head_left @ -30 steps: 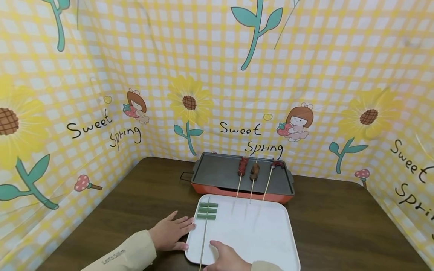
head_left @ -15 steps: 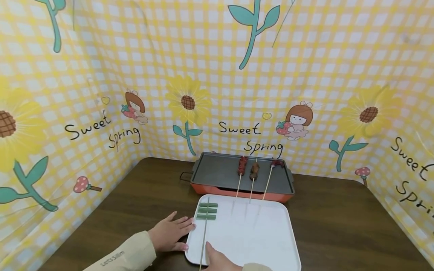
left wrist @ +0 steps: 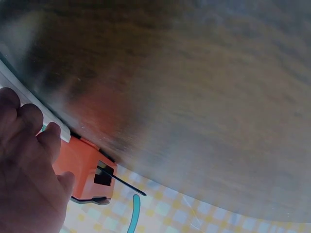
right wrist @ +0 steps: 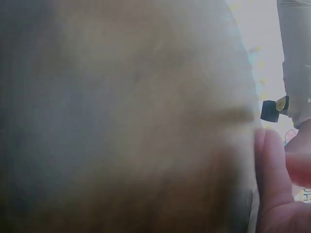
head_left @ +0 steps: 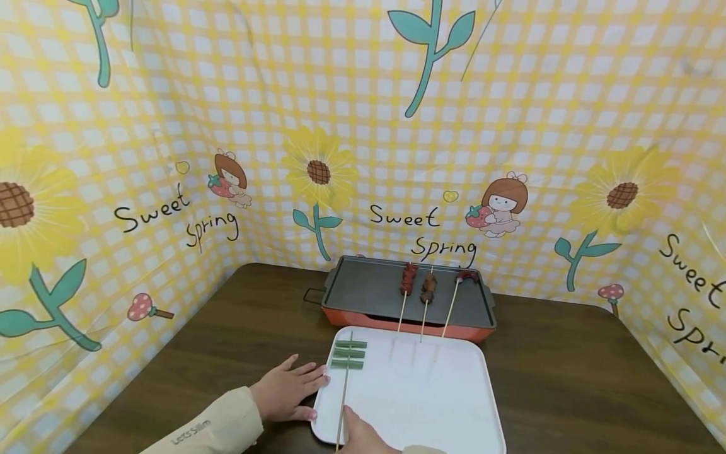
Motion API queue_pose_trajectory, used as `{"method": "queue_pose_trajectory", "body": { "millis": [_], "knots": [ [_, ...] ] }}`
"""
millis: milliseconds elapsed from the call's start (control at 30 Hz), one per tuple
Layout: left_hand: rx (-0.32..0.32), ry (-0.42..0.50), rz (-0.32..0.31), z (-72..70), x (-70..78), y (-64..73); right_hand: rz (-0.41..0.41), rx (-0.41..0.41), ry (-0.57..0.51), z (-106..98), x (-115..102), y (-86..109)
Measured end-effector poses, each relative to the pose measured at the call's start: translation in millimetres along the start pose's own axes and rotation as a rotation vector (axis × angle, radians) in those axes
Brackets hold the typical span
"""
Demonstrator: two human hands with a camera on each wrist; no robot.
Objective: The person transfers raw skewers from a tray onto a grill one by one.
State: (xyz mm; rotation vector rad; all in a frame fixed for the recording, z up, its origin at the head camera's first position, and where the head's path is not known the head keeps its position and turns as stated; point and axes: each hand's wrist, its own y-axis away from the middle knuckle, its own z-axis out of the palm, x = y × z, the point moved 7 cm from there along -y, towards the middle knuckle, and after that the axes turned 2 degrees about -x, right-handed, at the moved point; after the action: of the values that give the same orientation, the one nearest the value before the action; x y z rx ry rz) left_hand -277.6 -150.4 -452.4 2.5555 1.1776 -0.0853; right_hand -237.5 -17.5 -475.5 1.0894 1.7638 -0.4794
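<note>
A skewer of green vegetable pieces [head_left: 348, 354] lies along the left side of a white tray [head_left: 420, 397]. My right hand [head_left: 367, 436] pinches the lower part of its stick, thumb alongside it; the other fingers are largely cut off by the frame. In the right wrist view, fingers [right wrist: 274, 167] show close together at the right edge, and the stick cannot be made out. My left hand [head_left: 288, 389] lies with spread fingers, fingertips touching the tray's left rim. The left wrist view shows that hand [left wrist: 29, 165] beside the tray edge [left wrist: 57, 127].
Behind the tray stands an orange-red grill with a dark plate [head_left: 360, 293] and a wire handle on its left. A red skewer [head_left: 408, 279], a brown skewer [head_left: 428, 289] and a dark red skewer [head_left: 467, 277] rest on it, sticks reaching over the tray. A checked cloth [head_left: 340, 94] surrounds the table [head_left: 556, 366].
My right hand has moved slightly left and down, its thumb coming alongside the green skewer's stick. My left hand stays at the tray's rim, and the skewer has not visibly shifted on the tray.
</note>
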Motion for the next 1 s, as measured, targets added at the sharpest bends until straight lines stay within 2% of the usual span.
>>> {"method": "queue_pose_trajectory", "body": {
  "millis": [133, 233, 333, 533, 733, 900, 1000],
  "knots": [
    [-0.005, 0.005, -0.003, -0.7, 1.0, -0.6, 0.020, 0.061, -0.026, -5.1, 0.9, 1.3],
    [-0.008, 0.000, -0.009, -0.9, 1.0, -0.9, 0.048, 0.076, -0.063, -7.9, 1.4, 3.7],
    [-0.004, -0.007, -0.009, -0.5, 0.8, -0.4, 0.071, 0.063, -0.120, -8.8, 1.1, 5.5],
    [-0.011, 0.017, -0.015, -0.3, -0.4, -0.4, 0.060, 0.053, -0.210, -9.0, -0.5, 8.7],
    [-0.018, 0.038, -0.022, 0.1, -0.8, -0.1, 0.089, 0.030, -0.225, -8.0, -2.9, 12.1],
    [-0.001, 0.016, -0.013, -1.0, 0.6, 0.6, 0.090, 0.023, -0.233, -7.7, -8.8, 15.8],
    [0.002, 0.010, -0.010, -0.9, 1.3, 1.0, 0.108, -0.004, -0.274, -6.6, -11.5, 18.3]
  ]
}}
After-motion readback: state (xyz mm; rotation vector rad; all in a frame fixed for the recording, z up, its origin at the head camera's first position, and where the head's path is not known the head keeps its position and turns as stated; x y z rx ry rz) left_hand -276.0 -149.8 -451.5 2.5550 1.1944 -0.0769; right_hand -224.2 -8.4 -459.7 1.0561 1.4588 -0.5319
